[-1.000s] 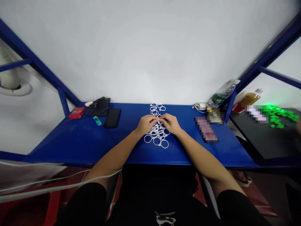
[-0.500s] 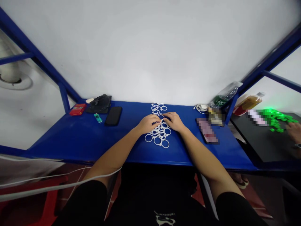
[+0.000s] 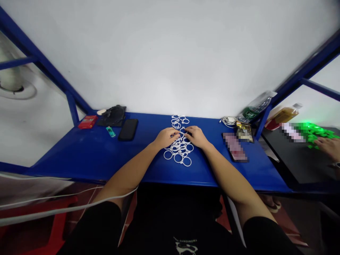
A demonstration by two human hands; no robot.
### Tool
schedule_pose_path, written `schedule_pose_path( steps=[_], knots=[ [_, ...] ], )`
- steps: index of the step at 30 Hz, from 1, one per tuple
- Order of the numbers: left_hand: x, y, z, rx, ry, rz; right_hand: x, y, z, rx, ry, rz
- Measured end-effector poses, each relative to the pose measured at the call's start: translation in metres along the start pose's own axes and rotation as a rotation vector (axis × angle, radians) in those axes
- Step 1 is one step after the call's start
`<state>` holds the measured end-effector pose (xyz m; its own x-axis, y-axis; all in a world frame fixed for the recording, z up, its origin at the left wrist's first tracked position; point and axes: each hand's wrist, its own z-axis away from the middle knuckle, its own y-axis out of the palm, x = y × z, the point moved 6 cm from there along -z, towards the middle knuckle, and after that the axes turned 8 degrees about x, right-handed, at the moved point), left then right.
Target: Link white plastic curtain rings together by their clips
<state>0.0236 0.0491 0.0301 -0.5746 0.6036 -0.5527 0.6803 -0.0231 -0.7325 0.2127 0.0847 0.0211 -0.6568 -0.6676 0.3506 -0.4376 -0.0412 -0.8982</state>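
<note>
My left hand and my right hand rest close together over the middle of the blue table. Between their fingertips is a white plastic ring with a small tab, like a curtain ring; the fingers of both hands are bent and closed on its sides. A pile of similar white rings lies just below the hands, overlapping one another. Beyond the fingertips, toward the wall, lies a smaller group of white rings. Parts of the held ring are hidden by the fingers.
On the blue table, a black phone, a teal lighter, a red box and a black bag lie left. Right are a coiled white cable, a packet and a bottle. Another person's hand touches green pieces.
My hands have drawn slightly apart, and more of the white ring between them shows. At the far right, the other person's hand has moved left onto the green pieces.
</note>
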Motion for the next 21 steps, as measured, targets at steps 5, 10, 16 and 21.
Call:
schedule_pose_path(
  steps=[5, 10, 16, 21],
  knots=[
    [-0.001, -0.005, 0.001, -0.073, -0.036, -0.002, 0.008, -0.017, 0.004, -0.176, 0.002, -0.071],
    [0.003, -0.009, 0.002, -0.154, -0.073, 0.052, 0.036, -0.033, 0.010, -0.272, -0.134, -0.126],
    [0.002, -0.004, 0.003, -0.141, 0.047, 0.009, 0.064, -0.028, 0.013, -0.216, -0.321, -0.199],
    [-0.004, -0.004, 0.006, -0.187, 0.127, -0.073, 0.056, -0.027, 0.011, -0.257, -0.214, -0.186]
  ],
)
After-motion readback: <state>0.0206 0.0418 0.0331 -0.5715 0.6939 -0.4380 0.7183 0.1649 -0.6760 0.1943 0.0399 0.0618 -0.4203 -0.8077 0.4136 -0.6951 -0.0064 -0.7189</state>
